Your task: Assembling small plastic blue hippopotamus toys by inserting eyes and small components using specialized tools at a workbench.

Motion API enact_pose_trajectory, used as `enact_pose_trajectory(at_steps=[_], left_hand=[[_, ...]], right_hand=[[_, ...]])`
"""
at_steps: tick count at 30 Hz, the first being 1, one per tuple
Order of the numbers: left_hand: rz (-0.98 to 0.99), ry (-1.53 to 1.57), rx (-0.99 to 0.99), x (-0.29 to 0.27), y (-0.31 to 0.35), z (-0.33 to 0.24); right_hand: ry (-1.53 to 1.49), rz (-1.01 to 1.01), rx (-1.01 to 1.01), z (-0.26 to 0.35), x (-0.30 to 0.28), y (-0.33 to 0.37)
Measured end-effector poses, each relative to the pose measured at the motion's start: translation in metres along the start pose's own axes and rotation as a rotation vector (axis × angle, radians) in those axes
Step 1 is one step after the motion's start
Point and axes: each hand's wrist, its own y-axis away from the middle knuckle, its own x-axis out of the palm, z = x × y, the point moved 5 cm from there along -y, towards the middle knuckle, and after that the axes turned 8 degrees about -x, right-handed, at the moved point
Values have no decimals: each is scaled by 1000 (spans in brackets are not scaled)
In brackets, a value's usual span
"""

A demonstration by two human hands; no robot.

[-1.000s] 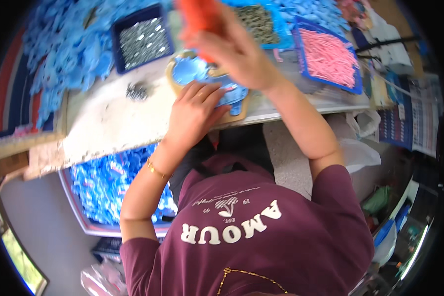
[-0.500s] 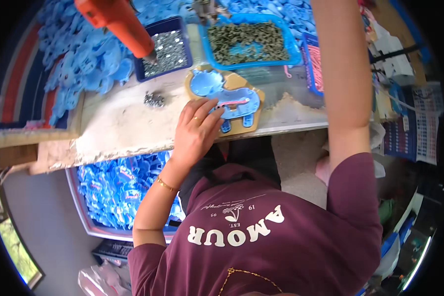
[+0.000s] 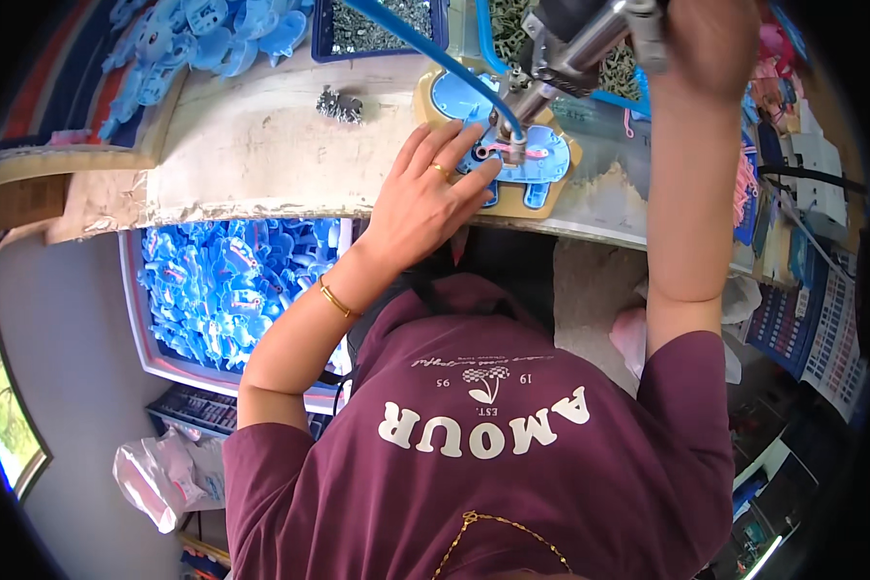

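Observation:
My left hand (image 3: pixel 437 188) lies with fingers spread on the left side of a light-blue plastic toy shell half (image 3: pixel 541 169). The shell lies face down in a tan fixture (image 3: pixel 563 193) at the table's front edge. A small pink strip (image 3: pixel 541 152) runs across the inside of the shell. Over it stands the tip of a metal-and-black driving tool (image 3: pixel 590 53), with a blue hose (image 3: pixel 435 48) leading to the tip. My right hand (image 3: pixel 713 43), partly blurred, is curled beside the tool's upper end; its fingers are mostly hidden.
Small metal parts fill a dark-blue tray (image 3: pixel 384 53); a loose pile of them (image 3: pixel 340 104) lies on the table. Behind the tool, a bright-blue tray (image 3: pixel 485 39) holds brownish parts. More blue shells (image 3: pixel 213 29) lie back left. A bin of blue pieces (image 3: pixel 130 290) stands below the table.
The metal tool with its blue hose has come down over the shell, and my right hand has come into view. The orange tool is out of view. My left hand stays on the shell.

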Motion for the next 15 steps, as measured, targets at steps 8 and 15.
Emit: enact_pose_trajectory(at_steps=[8,15], left_hand=[[-18,-7,4,3,-1,-1],[-14,-10,-2,5,0,-1]], right_hand=[[112,-53,17,-5,-7,12],[166,-8,4,-3,-8,14]])
